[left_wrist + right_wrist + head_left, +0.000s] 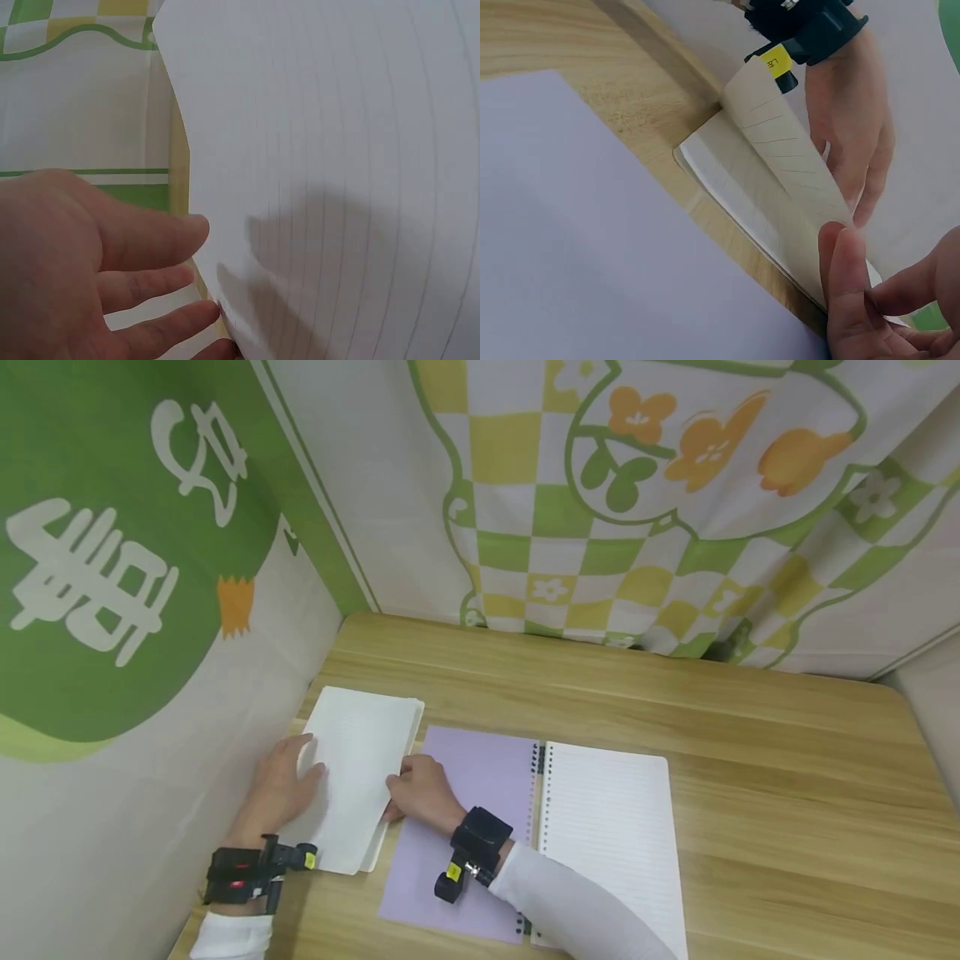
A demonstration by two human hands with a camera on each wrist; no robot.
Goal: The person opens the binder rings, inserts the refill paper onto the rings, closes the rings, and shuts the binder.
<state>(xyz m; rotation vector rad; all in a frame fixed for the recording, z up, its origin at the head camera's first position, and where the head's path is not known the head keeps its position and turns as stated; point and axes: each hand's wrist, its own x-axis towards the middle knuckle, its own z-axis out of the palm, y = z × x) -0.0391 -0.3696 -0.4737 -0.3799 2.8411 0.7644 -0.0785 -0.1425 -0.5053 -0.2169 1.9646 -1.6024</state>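
A stack of white lined paper sheets [360, 768] lies at the left of the wooden table. My right hand [425, 789] pinches the sheets at their right edge between thumb and fingers. In the right wrist view, an upper sheet [780, 142] bends up from those below it. At the left edge of the paper is my left hand [276, 787]; its thumb and fingers are extended, with fingertips at the edge in the left wrist view. An opened ring-hole notebook lies to the right, with a purple cover [480, 777] and a lined page block [611, 843].
The wooden table [780, 810] extends to the right and behind the notebook. A printed curtain [525, 560] hangs along the back edge, and a green and white cloth [150, 693] runs close beside my left arm.
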